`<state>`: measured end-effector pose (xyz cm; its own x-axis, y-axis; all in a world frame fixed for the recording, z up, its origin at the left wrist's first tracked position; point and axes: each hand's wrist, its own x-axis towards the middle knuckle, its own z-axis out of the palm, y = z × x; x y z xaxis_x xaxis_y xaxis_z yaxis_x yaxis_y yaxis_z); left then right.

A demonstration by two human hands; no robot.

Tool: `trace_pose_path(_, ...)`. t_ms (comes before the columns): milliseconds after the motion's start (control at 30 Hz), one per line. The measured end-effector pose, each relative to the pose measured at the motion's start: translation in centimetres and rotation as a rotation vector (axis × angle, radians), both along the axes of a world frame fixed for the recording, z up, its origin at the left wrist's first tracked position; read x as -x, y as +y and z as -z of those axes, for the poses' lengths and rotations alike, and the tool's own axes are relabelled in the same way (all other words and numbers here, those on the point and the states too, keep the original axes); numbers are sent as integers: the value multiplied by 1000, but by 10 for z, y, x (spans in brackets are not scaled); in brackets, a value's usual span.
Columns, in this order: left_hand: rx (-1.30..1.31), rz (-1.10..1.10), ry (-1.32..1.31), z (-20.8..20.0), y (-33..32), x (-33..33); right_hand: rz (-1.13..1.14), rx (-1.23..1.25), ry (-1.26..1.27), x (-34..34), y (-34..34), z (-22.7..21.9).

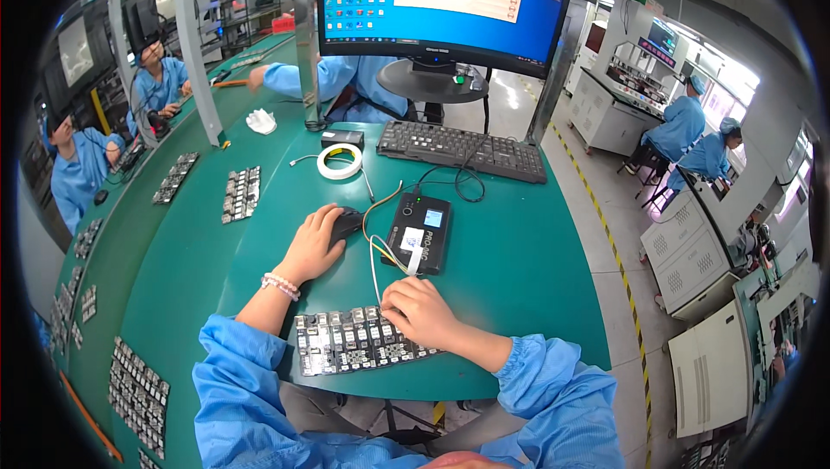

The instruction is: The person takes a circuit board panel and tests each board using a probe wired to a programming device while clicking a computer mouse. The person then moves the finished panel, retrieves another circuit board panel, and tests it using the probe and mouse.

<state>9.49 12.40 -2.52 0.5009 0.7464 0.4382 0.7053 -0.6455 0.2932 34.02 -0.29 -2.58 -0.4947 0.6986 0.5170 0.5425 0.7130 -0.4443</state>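
My left hand [313,242] rests over a black computer mouse [347,224] on the green bench, fingers curled on it. My right hand [418,310] is closed in a pinch at the upper edge of a panel of small circuit boards [339,344]. A thin white cable [374,272] runs down to its fingertips; the cable's end is hidden there. The panel lies flat near the front edge, partly covered by that hand. Wires lead from the cable to a black box with a small lit screen [420,231], lying just beyond my right hand.
A keyboard [462,151] and a roll of white tape [339,161] lie farther back, below a lit monitor [445,2]. More board panels [138,395] lie to the left. A metal post [197,54] rises from the bench. Several people in blue work nearby.
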Motion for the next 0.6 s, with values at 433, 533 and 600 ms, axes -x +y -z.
trace_pose_path(433, 14, -4, 4, -2, -1, 0, 0, 28, -20, 0, 0, 1)
trace_pose_path(533, 13, -5, 4, -2, 0, -2, 1, 29, -21, -2, 0, 1)
trace_pose_path(600, 14, -6, 3, -1, 1, -3, 3, 32, -24, -3, 0, 1)
